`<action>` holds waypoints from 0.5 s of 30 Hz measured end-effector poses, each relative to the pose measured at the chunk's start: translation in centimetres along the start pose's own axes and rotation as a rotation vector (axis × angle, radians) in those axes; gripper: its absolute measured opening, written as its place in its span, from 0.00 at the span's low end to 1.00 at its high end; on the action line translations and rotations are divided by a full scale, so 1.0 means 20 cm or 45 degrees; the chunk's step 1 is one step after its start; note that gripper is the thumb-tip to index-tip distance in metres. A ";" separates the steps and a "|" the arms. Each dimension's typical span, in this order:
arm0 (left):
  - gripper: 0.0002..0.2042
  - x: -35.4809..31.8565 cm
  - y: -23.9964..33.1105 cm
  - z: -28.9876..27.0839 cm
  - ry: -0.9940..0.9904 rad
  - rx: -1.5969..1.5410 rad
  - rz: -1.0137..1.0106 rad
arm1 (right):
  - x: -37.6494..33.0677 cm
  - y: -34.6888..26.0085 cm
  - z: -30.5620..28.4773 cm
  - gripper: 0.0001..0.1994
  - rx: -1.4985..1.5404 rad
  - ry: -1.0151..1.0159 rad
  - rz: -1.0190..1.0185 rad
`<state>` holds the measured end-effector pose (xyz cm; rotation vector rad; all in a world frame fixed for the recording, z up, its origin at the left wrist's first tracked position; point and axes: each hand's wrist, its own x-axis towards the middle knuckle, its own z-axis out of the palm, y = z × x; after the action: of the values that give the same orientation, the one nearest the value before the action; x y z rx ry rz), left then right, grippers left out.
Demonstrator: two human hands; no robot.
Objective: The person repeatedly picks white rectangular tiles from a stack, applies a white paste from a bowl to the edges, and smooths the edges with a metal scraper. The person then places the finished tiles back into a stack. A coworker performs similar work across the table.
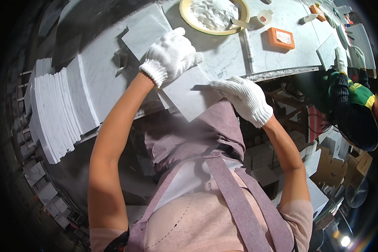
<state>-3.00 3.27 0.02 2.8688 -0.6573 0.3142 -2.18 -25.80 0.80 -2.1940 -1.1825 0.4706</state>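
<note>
In a white knit glove, my left hand (170,54) is closed on the upper edge of a pale marble tile (190,94). The tile is tilted and juts past the table's near edge over my lap. Behind that hand a second marble tile (145,33) lies on the table, partly covered. My right hand (243,96), gloved the same way, grips a thin flat grey blade (201,87). The blade lies over the tile's right part; whether it touches the surface I cannot tell. My right fingers hide the rest of the tool.
On the marble-topped table (222,52) stand a yellow-rimmed basin (185,19) of white material, an orange box (280,38) and a white tube (248,50). Stacked slabs (56,111) stand at the left. On the right a co-worker's gloved hand (341,61) is beside another tile (327,52).
</note>
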 end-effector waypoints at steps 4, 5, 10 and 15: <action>0.21 -0.01 0.00 0.01 0.013 0.040 -0.031 | -0.07 -0.02 0.00 0.21 0.136 0.143 -0.067; 0.21 -0.01 0.00 0.01 0.040 0.066 -0.012 | -0.06 -0.02 -0.01 0.21 0.128 0.101 -0.050; 0.21 0.00 0.01 0.00 -0.008 0.067 0.012 | -0.01 -0.07 -0.03 0.21 0.172 0.099 0.019; 0.14 0.01 0.01 -0.03 -0.185 -0.020 -0.092 | -0.07 -0.13 -0.06 0.21 0.384 0.211 -0.096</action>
<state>-3.00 3.05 0.60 2.9121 -0.5748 0.0906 -3.88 -26.22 3.42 -1.8853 -1.0286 0.3987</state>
